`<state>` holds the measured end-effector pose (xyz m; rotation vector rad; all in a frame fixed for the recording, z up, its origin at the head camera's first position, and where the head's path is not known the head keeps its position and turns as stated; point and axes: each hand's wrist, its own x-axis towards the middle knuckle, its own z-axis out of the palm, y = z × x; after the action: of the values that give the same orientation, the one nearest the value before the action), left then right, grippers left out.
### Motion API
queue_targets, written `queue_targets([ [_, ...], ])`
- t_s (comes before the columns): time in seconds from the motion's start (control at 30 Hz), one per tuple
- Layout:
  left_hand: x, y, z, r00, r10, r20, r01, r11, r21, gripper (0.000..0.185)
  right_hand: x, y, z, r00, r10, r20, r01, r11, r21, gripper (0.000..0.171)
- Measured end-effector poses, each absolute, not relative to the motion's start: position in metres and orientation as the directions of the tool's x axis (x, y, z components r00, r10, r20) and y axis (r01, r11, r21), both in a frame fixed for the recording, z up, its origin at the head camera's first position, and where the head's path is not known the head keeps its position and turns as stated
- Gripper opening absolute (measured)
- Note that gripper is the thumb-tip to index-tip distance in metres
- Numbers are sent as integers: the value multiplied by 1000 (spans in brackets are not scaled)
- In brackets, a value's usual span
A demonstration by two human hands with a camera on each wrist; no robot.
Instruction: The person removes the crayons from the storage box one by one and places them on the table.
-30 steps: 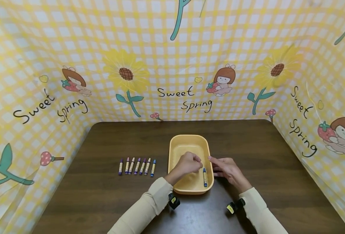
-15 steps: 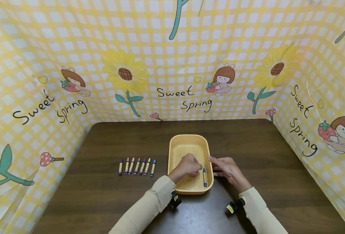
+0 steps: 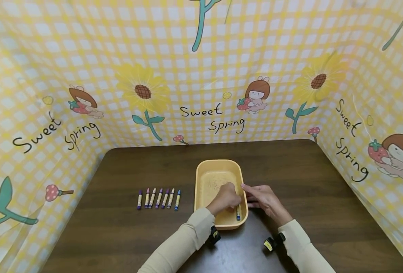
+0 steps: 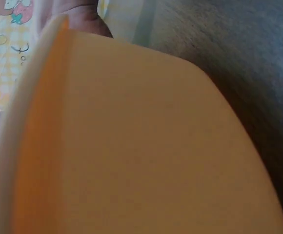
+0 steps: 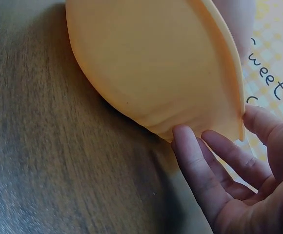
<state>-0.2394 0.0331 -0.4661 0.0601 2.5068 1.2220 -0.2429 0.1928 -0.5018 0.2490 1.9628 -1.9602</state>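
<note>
A shallow yellow tray point(image 3: 218, 163) stands mid-table. My left hand point(image 3: 226, 198) reaches into it, fingers curled over the upper end of a blue crayon point(image 3: 238, 216) that lies along the tray's right wall; only the crayon's near end shows. My right hand point(image 3: 261, 196) rests against the outside of the tray's right rim. In the right wrist view the right hand point(image 5: 219, 170) has straight fingers beside the tray's point(image 5: 151, 63) outer wall and its thumb at the rim. The left wrist view is filled by the tray wall point(image 4: 141, 146), with the left hand hidden.
Several crayons point(image 3: 158, 198) lie in a neat row on the dark wooden table point(image 3: 290, 170), left of the tray. A yellow checked cloth point(image 3: 201, 76) with sunflowers and "Sweet Spring" lettering walls in the back and both sides.
My left hand moved right and nearer inside the tray, from beside the blue crayon onto its upper end. The right hand stayed at the rim.
</note>
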Motion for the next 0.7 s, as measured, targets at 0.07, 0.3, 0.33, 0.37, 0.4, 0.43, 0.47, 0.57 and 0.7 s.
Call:
queue_targets([
  [0.07,-239,35,-468,-941,184,-283,-105,637,763,29,-242,192,-502,-921,-132,-366,366,28,-930,41],
  [0.3,-239,44,-472,-966,210,-154,45,718,694,32,-243,192,-503,-921,-130,-368,369,21,-929,35],
  [0.33,-239,45,-471,-965,225,-135,78,737,672,32,-243,192,-503,-922,-129,-365,365,21,-931,36],
  [0.37,-238,47,-470,-965,237,-116,107,754,648,30,-243,193,-503,-923,-128,-364,365,19,-931,36],
  [0.4,-239,48,-470,-963,247,-104,129,767,629,27,-243,193,-504,-924,-128,-360,361,19,-933,37],
  [0.43,-238,50,-469,-961,259,-92,153,783,603,25,-243,194,-504,-924,-127,-360,361,16,-933,37],
  [0.47,-238,51,-468,-960,266,-88,167,795,583,22,-243,194,-504,-925,-126,-357,359,15,-933,37],
  [0.57,-238,53,-467,-959,274,-78,195,831,522,16,-243,194,-504,-926,-123,-358,359,14,-933,35],
  [0.7,-237,54,-466,-959,272,-82,199,848,491,18,-242,194,-504,-924,-125,-360,361,19,-932,34],
])
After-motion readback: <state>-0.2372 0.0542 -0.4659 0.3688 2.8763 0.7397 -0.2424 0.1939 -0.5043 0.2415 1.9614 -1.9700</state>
